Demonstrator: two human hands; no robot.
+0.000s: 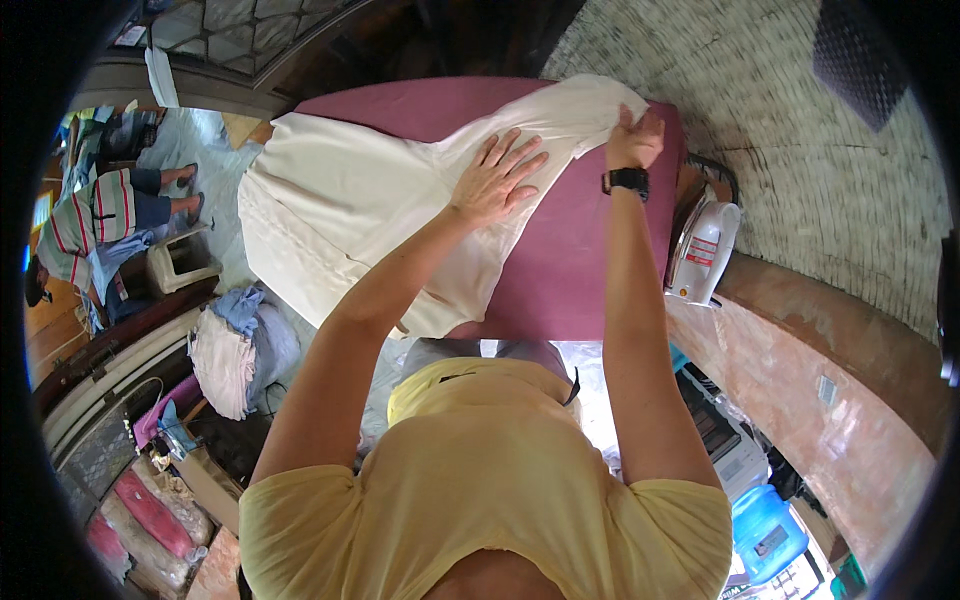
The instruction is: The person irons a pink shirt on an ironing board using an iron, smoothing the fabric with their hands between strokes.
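Note:
A cream long-sleeved garment, probably a shirt, is spread over an ironing board with a maroon cover. Its body lies to the left, and one sleeve stretches to the far right corner. My left hand rests flat on the cloth where the sleeve begins, fingers spread. At the sleeve's far end my right hand, with a black watch on the wrist, is closed, its fingers curled at the cloth's edge. The fingertips there are partly hidden. Part of the garment hangs over the board's near left edge.
A white iron stands on the board's right end. A bundle of clothes sits at left. Another person in a striped top is farther left. A blue water jug is at lower right; a stone wall rises behind.

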